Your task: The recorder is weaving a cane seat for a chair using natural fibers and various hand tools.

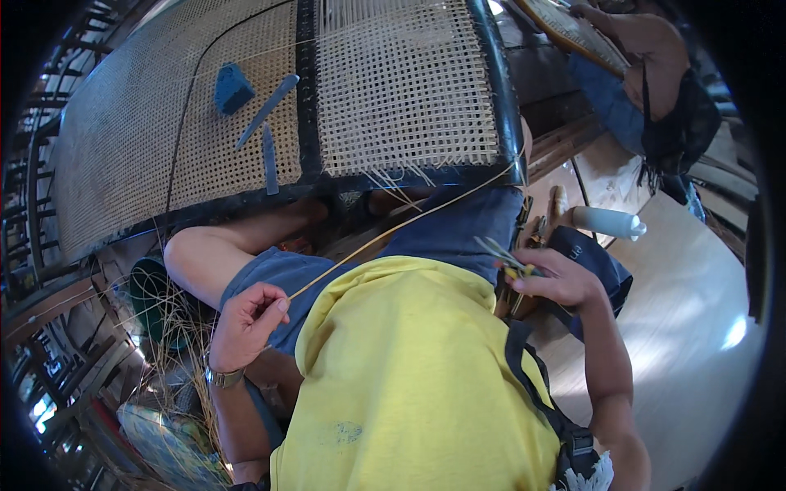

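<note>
My left hand (250, 323) is closed, pinching the end of a long tan cane strand (372, 243) between thumb and fingers. From there the strand slants up across my lap to the near right corner of a dark-framed panel (306, 98) with woven cane mesh (401, 90). In my right hand (565, 278) is a small plier-like cutting tool (509, 262) with yellow and dark handles and pale metal jaws, held near my right thigh. Its exact kind is unclear. Several loose cane ends (397, 182) stick out over the panel's near edge.
On the mesh lie a blue block (233, 88) and two narrow bluish tools (266, 111). To the right are a white bottle (610, 222) and a dark bag (594, 266). Loose cane strands (176, 327) tangle at left. Another person's arm (655, 53) is at upper right beside a framed woven piece (573, 34).
</note>
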`<state>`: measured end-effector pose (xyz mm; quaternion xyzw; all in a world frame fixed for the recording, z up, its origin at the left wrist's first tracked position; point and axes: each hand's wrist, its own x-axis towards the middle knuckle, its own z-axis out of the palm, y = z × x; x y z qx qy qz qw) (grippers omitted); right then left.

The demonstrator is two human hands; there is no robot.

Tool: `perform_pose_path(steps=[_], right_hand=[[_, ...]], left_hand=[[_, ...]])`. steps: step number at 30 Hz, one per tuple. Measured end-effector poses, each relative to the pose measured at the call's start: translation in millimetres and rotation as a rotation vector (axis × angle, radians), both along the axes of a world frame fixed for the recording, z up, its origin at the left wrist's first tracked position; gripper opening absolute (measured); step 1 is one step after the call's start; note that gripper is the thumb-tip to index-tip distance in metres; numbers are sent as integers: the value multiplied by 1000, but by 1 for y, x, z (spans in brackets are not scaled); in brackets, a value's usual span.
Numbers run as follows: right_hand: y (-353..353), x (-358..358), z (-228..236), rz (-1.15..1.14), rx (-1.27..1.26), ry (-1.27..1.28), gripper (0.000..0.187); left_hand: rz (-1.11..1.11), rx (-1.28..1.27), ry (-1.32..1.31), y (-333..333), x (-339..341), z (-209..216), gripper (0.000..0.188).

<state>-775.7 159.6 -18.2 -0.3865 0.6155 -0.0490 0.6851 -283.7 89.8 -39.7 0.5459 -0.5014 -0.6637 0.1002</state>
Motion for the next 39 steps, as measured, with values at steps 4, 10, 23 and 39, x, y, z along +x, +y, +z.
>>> perform_pose_path(steps=[4, 10, 23, 39], right_hand=[[-43, 32, -22, 313, -113, 84, 62], [-57, 52, -31, 348, -162, 77, 65], [-50, 40, -30, 498, -199, 115, 58], [-63, 55, -42, 364, -315, 32, 56]], left_hand=[[4, -34, -15, 6, 6, 1, 9], [10, -49, -12, 9, 12, -2, 9], [1, -34, -34, 1, 15, -4, 9], [-18, -18, 3, -1, 16, -7, 9]])
